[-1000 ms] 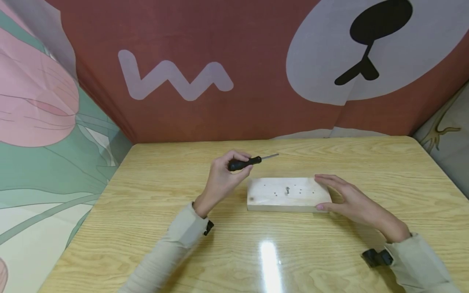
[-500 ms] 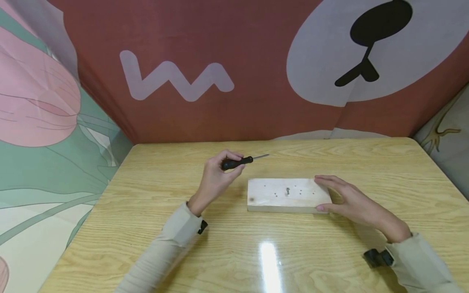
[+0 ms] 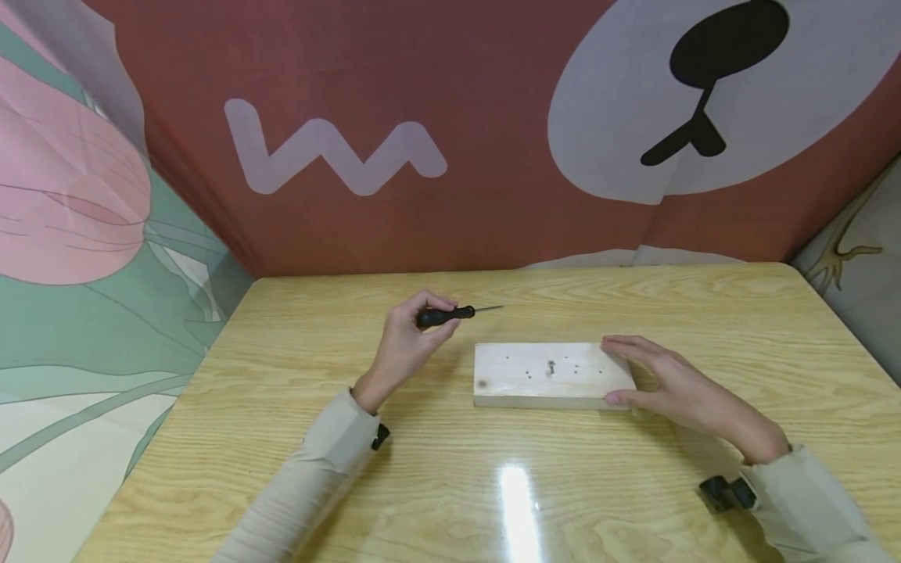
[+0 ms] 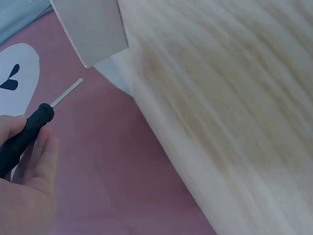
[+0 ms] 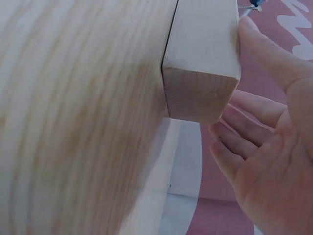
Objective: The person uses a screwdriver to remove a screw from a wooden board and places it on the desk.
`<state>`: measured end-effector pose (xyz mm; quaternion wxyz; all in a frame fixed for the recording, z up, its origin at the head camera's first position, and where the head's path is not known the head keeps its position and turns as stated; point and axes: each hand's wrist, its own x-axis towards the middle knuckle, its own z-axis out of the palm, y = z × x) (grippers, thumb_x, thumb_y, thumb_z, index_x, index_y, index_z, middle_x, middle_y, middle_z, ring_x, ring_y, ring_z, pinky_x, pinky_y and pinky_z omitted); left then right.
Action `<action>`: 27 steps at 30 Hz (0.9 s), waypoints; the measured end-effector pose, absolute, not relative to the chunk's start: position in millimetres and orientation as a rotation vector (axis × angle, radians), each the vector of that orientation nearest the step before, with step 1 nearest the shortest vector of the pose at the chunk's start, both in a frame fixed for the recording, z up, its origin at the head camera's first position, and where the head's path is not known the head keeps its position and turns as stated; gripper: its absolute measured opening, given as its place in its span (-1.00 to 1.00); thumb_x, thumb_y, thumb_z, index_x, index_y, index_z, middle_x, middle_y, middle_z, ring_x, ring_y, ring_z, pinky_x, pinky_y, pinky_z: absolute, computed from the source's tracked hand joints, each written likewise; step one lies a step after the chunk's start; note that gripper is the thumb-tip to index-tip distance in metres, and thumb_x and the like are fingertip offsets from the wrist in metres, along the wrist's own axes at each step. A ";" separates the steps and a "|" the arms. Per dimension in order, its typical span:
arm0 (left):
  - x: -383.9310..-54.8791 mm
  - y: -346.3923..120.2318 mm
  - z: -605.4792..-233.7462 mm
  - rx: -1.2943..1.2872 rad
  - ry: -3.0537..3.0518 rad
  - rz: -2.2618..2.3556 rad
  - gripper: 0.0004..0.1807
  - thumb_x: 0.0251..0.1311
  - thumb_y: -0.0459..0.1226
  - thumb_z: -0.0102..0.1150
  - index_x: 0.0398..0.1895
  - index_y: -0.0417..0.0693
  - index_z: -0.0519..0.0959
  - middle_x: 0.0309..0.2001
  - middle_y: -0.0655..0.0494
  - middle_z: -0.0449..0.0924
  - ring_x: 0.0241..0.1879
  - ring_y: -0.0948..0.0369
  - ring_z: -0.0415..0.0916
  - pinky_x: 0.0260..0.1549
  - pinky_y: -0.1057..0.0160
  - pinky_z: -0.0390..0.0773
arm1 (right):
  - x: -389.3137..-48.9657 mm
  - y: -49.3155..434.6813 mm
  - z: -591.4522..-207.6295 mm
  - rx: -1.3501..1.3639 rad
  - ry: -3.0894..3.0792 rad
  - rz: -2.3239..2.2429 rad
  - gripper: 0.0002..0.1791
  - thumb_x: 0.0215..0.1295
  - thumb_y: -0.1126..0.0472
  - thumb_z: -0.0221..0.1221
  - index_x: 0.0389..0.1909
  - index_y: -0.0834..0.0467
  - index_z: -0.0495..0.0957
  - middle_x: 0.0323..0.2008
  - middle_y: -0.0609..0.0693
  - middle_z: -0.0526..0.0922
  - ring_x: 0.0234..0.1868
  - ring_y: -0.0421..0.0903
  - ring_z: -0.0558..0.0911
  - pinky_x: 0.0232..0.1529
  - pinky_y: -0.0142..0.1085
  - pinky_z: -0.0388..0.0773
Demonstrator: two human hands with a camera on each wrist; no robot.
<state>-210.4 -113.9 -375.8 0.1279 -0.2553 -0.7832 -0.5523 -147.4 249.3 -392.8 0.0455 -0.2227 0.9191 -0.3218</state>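
In the head view my left hand (image 3: 408, 336) holds a black-handled screwdriver (image 3: 445, 316) above the table, its thin metal shaft pointing right. The left wrist view shows the screwdriver's flat-looking tip (image 4: 80, 80) apart from the wood. A pale wooden block (image 3: 517, 383) with several small holes lies flat on the table. From its middle a screw (image 3: 551, 367) sticks up. My right hand (image 3: 676, 383) grips the block's right end, thumb at the near edge and fingers at the far edge. In the right wrist view the block (image 5: 205, 44) partly hides the fingertips.
The wood-grain table (image 3: 317, 375) runs back to a red-brown printed cloth (image 3: 493, 219). Another printed cloth (image 3: 84, 328) hangs at the left. A bright light reflection lies on the tabletop near the front.
My left hand has drawn left with the screwdriver, away from above the block, and the shaft now lies more level. The right hand and the block stay in place.
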 end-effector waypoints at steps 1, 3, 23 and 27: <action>-210.5 -114.4 -376.1 -0.740 -2.282 -1.608 -0.86 0.12 -0.52 0.35 -0.26 -0.33 0.61 -0.10 -0.28 0.69 -0.10 -0.04 0.71 -0.16 0.31 0.73 | -147.4 248.5 -391.9 -0.681 2.811 -0.992 -0.16 0.20 -0.03 0.37 0.38 0.34 0.32 0.38 0.33 0.33 0.38 0.37 0.30 0.23 0.34 0.33; -210.6 -115.7 -377.0 -0.735 -2.293 -1.609 -0.86 0.12 -0.52 0.35 -0.26 -0.33 0.62 -0.10 -0.30 0.69 -0.11 -0.04 0.71 -0.17 0.32 0.73 | -147.6 246.3 -389.9 -0.684 2.820 -1.016 -0.19 0.22 -0.02 0.36 0.37 0.32 0.34 0.38 0.31 0.34 0.38 0.36 0.31 0.23 0.35 0.32; -211.0 -123.7 -383.6 -0.701 -2.349 -1.582 -0.84 0.11 -0.50 0.37 -0.24 -0.33 0.63 -0.10 -0.23 0.70 -0.15 -0.02 0.72 -0.20 0.31 0.73 | -156.2 197.4 -386.2 -0.855 2.830 -1.201 -0.64 0.25 0.14 0.35 0.03 0.19 0.67 -0.03 0.00 0.75 0.02 -0.02 0.71 0.01 -0.09 0.68; -211.4 -123.9 -385.1 -0.697 -2.357 -1.586 -0.84 0.12 -0.49 0.36 -0.23 -0.32 0.63 -0.10 -0.23 0.69 -0.15 -0.01 0.71 -0.20 0.31 0.73 | -157.0 190.9 -387.1 -0.881 2.814 -1.216 -0.69 0.27 0.17 0.33 -0.01 0.21 0.68 -0.10 0.01 0.77 -0.10 -0.07 0.75 -0.11 -0.24 0.72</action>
